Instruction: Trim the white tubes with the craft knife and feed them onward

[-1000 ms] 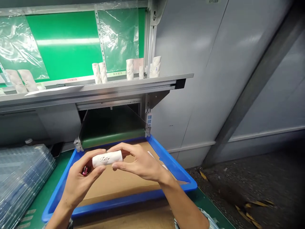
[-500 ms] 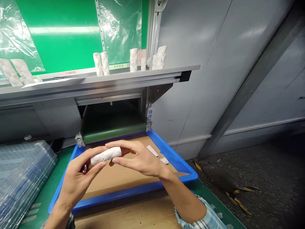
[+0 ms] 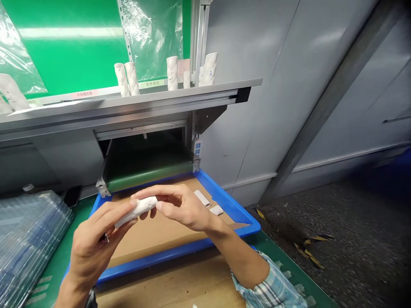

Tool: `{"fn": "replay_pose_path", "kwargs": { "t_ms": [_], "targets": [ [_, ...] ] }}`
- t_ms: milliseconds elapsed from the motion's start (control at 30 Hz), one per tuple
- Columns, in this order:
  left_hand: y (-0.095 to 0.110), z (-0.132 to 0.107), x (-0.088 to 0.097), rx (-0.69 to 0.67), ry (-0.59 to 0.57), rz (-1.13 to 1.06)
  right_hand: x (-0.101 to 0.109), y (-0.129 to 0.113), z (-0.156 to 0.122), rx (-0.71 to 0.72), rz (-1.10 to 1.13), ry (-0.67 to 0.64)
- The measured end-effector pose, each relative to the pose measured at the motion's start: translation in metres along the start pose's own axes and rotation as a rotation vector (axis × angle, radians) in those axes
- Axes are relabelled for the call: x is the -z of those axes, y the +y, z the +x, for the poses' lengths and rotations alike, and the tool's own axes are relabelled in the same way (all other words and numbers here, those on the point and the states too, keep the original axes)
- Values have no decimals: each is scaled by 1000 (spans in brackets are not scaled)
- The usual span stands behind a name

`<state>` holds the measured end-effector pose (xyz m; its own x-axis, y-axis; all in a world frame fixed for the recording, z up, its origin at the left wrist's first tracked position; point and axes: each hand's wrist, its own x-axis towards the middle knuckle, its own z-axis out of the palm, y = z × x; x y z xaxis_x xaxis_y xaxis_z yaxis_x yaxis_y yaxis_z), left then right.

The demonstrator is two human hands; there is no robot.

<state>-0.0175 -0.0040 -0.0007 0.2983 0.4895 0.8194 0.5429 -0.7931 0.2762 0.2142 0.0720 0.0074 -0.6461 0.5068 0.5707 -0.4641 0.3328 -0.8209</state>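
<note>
A short white tube (image 3: 141, 207) with a textured surface and small dark marks is held slanted over the blue tray (image 3: 229, 205). My left hand (image 3: 91, 241) is closed round its lower left end, fingers above and thumb below. At the other end, my right hand (image 3: 184, 208) has its fingers along the far side and its thumb at the tip. A small thin object (image 3: 106, 237) pokes out of my left palm; I cannot make out its kind. Two more white pieces, a tube (image 3: 202, 198) and a shorter one (image 3: 216, 210), lie on the tray's cardboard lining.
Beyond the tray ends a green conveyor belt (image 3: 149, 175). Stacked clear plastic trays (image 3: 35, 239) stand at the left, with a dark phone (image 3: 72, 196) behind them. Several white tubes stand on the metal shelf (image 3: 154, 97) above. A grey wall (image 3: 257, 107) rises at the right.
The tube has been turned, so the dark script seen on its side before no longer shows. Both hands have shifted slightly left in view, and the camera has swung a little right.
</note>
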Motion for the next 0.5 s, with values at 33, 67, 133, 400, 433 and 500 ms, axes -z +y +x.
{"fn": "replay_pose_path", "kwargs": {
  "t_ms": [33, 67, 133, 400, 433, 500],
  "targets": [
    [0, 0, 0, -7, -2, 3, 0, 0, 0, -4, -1, 4],
    [1, 1, 0, -14, -4, 5, 0, 1, 0, -11, -4, 9],
    [2, 1, 1, -28, -4, 5, 1, 0, -1, -25, -11, 21],
    [3, -2, 0, -43, 18, 17, 0, 1, -1, -21, -2, 23],
    [2, -2, 0, -47, 18, 26, -1, 1, 0, -19, -2, 34],
    [2, -3, 0, -56, 10, 52, -3, -1, 1, -25, -7, 61]
  ]
}}
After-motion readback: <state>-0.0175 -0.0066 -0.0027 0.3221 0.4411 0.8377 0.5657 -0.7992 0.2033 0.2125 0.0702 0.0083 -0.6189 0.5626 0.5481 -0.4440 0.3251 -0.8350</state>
